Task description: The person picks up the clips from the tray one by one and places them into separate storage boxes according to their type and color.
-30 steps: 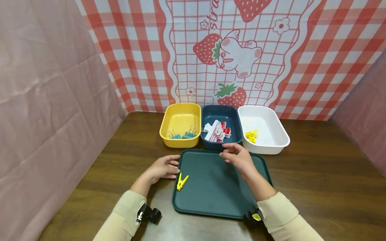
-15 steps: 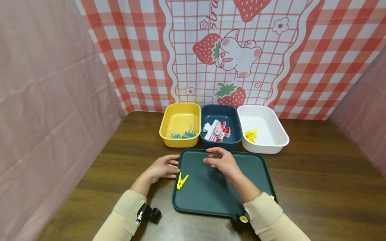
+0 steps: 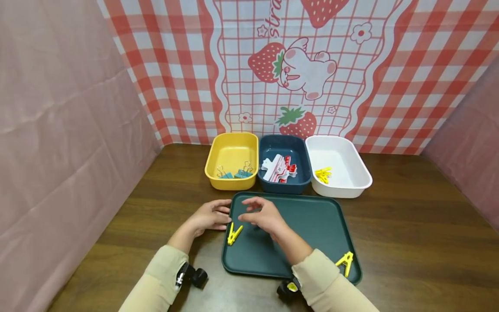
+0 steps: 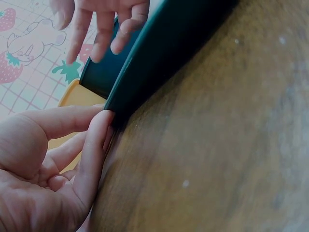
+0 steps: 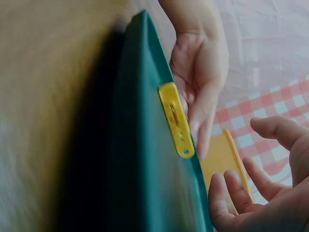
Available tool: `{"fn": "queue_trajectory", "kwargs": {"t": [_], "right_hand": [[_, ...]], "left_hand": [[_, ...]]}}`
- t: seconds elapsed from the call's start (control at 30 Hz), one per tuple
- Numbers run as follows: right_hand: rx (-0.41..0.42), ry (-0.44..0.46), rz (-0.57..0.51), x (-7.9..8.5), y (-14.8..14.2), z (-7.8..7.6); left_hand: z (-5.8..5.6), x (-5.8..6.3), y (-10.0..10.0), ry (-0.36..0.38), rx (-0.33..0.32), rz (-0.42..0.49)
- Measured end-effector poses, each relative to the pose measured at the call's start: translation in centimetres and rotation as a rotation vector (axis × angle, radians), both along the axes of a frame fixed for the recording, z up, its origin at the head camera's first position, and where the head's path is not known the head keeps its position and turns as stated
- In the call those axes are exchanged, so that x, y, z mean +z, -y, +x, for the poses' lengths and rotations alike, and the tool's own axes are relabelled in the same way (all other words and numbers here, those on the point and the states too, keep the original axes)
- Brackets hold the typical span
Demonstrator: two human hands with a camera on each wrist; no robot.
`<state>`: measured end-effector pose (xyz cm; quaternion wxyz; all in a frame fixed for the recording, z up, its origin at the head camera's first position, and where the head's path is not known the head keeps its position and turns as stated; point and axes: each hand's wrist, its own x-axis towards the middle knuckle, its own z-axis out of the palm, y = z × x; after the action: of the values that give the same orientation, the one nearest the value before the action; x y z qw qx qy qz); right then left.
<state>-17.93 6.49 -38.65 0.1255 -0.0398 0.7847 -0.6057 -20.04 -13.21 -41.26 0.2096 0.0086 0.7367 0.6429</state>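
Note:
My left hand [image 3: 210,216] rests on the table beside the green tray [image 3: 288,234], its fingertips touching the left rim; the left wrist view shows those fingertips [image 4: 107,116] right at the tray's edge. My right hand [image 3: 265,216] hovers over the tray's left part, thumb and fingers apart, with nothing between them. Just below it, near the left rim, lies a yellow clothespin [image 3: 234,234], which the right wrist view shows as a yellow clothespin [image 5: 176,121] close to my left hand. A second yellow clothespin [image 3: 346,262] lies at the tray's lower right corner.
Behind the tray stand three bins side by side. The yellow bin [image 3: 233,185] holds teal binder clips [image 3: 242,174], the dark blue bin [image 3: 286,188] white and red clips [image 3: 277,168], and the white bin [image 3: 352,167] several yellow clothespins [image 3: 323,175]. A checked curtain hangs behind.
My right hand has moved left across the tray, from near the blue bin toward the left clothespin. The clothespin at the lower right has come into view. My left hand stays put.

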Motion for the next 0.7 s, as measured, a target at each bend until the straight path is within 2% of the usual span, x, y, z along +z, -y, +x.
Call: {"fn": "queue_trajectory", "kwargs": {"t": [0.23,0.5,0.7], "right_hand": [[0.083,0.031,0.007,-0.9,1.3,0.4],[0.179,-0.066,0.203,-1.3,1.8,0.6],[0.196,-0.082,0.167,-1.6,2.0,0.5]], "left_hand": [[0.0,0.0,0.2,-0.003,-0.008,0.012],[0.0,0.0,0.3,-0.005,-0.035,0.029],[0.0,-0.1,0.3,-0.008,-0.035,0.028]]}}
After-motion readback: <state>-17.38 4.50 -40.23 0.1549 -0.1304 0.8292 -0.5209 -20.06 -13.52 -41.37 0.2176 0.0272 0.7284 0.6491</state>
